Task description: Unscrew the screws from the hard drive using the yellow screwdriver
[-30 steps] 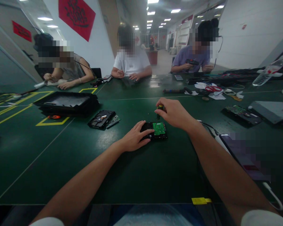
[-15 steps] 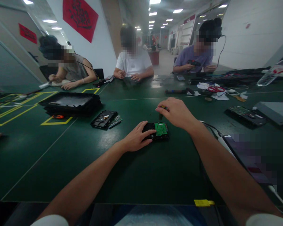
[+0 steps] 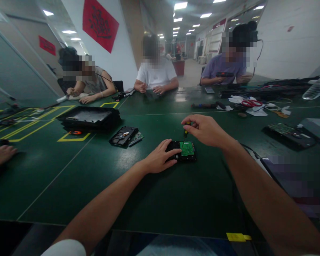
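A black hard drive (image 3: 187, 159) with a green circuit board (image 3: 186, 148) facing up lies on the dark green table. My left hand (image 3: 164, 156) rests on its left part, fingers spread, with the thumb by the near edge and a finger reaching over the top. Above the far right corner of the drive, my right hand (image 3: 206, 129) pinches a small screwdriver with a yellow and black handle (image 3: 186, 132), held roughly upright. Whether its tip touches the drive cannot be made out.
Left of the drive lie another hard drive (image 3: 123, 136), a loose circuit board (image 3: 136, 138) and stacked black trays (image 3: 89, 119). To the right are a third drive (image 3: 289, 135), a phone (image 3: 280, 177), red scissors (image 3: 252, 103) and a bottle (image 3: 316, 88). Several co-workers sit around the table.
The view has shifted a little, moving everything right and down in the picture. More of the screwdriver's yellow handle shows below my right fingers. My left hand stays on the hard drive.
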`<state>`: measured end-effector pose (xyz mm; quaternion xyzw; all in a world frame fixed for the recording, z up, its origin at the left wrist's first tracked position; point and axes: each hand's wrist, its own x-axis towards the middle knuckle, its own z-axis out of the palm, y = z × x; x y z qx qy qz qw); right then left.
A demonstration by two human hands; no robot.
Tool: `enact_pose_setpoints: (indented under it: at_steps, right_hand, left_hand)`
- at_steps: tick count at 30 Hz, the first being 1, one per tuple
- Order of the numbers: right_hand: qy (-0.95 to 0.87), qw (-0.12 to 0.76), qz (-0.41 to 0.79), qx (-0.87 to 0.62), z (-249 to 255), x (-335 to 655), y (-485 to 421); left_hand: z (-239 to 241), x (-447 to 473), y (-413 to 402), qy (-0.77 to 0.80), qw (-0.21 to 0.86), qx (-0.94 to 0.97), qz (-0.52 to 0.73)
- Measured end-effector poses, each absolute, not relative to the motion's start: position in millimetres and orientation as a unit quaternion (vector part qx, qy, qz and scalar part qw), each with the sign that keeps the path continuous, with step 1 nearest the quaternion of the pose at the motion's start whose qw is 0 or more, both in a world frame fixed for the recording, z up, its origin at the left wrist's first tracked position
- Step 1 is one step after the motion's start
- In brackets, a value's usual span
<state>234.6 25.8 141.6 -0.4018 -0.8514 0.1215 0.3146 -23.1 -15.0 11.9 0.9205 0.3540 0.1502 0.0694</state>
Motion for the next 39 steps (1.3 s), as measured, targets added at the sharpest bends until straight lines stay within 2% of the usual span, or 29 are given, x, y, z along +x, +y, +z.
enact_pose_setpoints:
  at_steps: [6, 17, 25, 39]
  right_hand:
    - [-0.858, 0.311, 0.128, -0.389, 144.2, 234.6, 25.4]
    - [-0.836, 0.325, 0.066, -0.437, 141.8, 229.3, 22.0]
    - [-0.851, 0.311, 0.105, -0.409, 148.9, 235.1, 18.2]
    - [-0.858, 0.296, 0.079, -0.413, 150.5, 232.0, 16.0]
  left_hand:
    - [11.3, -23.1, -14.8, 0.359, 0.070, 0.919, 0.148]
    - [12.5, -22.2, -16.8, 0.357, 0.074, 0.918, 0.158]
    - [14.4, -22.1, -17.8, 0.357, 0.071, 0.919, 0.153]
    - [13.2, -22.7, -17.3, 0.360, 0.080, 0.916, 0.156]
